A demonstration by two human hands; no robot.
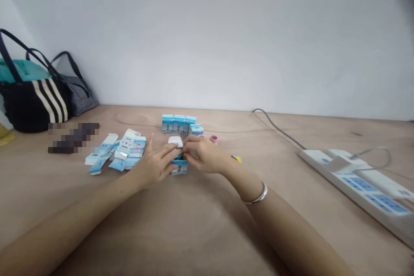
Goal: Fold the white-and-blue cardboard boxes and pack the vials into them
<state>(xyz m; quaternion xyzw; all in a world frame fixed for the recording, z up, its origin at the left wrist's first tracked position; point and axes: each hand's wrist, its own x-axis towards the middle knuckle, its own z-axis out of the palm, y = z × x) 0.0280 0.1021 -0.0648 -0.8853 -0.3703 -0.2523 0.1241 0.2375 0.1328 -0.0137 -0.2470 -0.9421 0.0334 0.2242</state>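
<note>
A small blue-and-white cardboard box (179, 169) stands on the table between my hands, its top open and a white flap raised at the back. My left hand (158, 163) holds the box from the left, fingers reaching over its top edge. Bent together at the opening are the fingertips of my right hand (205, 154); what they pinch is hidden. Something teal shows inside the box, mostly covered by fingers. Just behind my right hand stand a pink ring-shaped roll (213, 139) and part of another.
Several closed boxes (179, 123) stand in a row behind my hands. Flattened cartons (129, 148) lie left, beside a dark, partly pixelated object (77, 138). Bags (39, 99) sit far left. A small yellow-and-black item (237, 158) and a power strip (362, 189) with a cable are right.
</note>
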